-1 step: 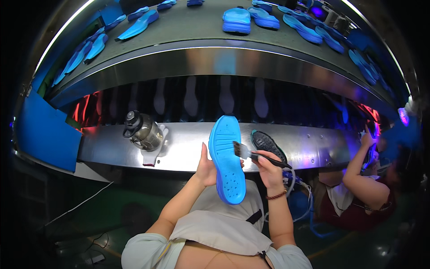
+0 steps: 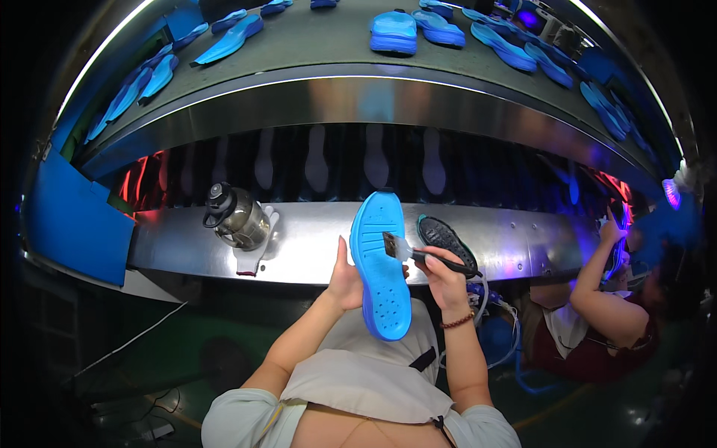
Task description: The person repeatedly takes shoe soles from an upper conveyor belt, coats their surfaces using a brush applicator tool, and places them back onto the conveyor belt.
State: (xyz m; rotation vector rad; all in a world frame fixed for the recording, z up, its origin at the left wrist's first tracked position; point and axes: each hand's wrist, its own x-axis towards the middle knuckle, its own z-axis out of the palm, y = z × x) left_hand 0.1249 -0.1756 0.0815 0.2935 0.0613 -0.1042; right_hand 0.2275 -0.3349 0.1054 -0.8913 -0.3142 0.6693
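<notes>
A bright blue shoe sole stands nearly upright before me, its grooved and dotted face toward me. Along its left edge, my left hand grips it, thumb pointing up and the other fingers partly hidden behind it. My right hand holds a flat brush with a dark handle and pale ferrule. Its dark bristles lie over the sole's grooved upper half; contact looks likely but is hard to confirm. Behind the brush, a black sole with a greenish edge rests on the metal ledge.
A dark-capped drinking jug stands left on the metal ledge, beside a whitish glove-like item. Dark soles' reflections or shapes line the recess beyond. Above, a conveyor belt carries several blue soles. A co-worker's arm is at right.
The brush has shifted slightly left and up across the sole, my right hand moving with it. My left hand and the blue sole stay almost in place.
</notes>
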